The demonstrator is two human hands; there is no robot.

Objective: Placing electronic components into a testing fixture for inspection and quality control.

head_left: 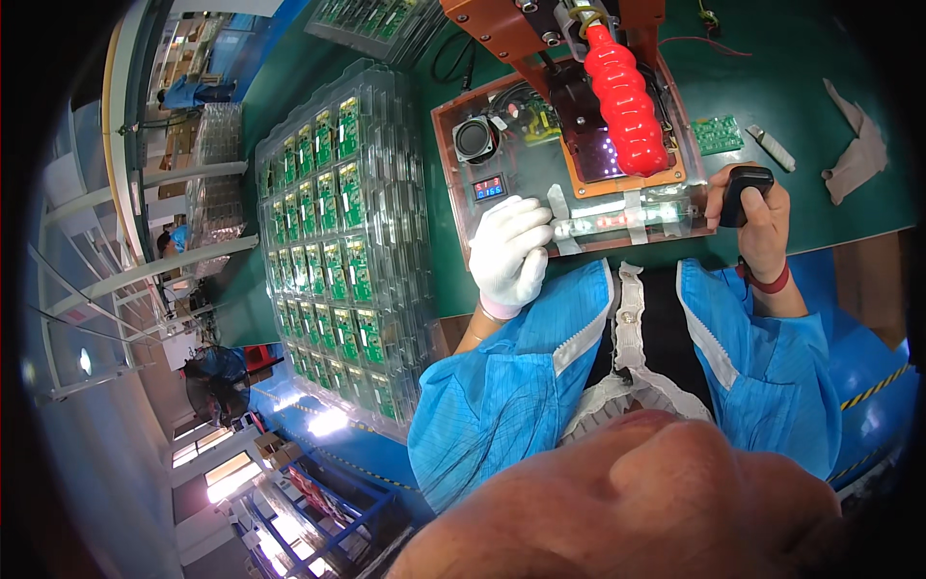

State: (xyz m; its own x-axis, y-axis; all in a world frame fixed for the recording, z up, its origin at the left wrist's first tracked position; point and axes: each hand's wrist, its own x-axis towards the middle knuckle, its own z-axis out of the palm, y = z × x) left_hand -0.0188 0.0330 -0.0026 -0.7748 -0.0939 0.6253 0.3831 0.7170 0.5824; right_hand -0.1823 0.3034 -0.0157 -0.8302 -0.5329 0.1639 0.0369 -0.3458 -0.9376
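This is a factory where small electronic parts are made and checked. The worktop (810, 116) has a green mat on it. A tall stack of clear plastic trays (338, 241) stands on the left, and each tray is full of little green circuit boards (349, 198). In front sits a test box (569, 183) with a clear cover, wires, a round speaker (476, 139) and a small number screen (489, 187). A big red handle (625, 101) hangs over it. The person wears a blue work coat (502, 396) and one white glove (509, 251). Farther left, other workers in blue (193, 93) sit along a long line with metal rails (174, 261).
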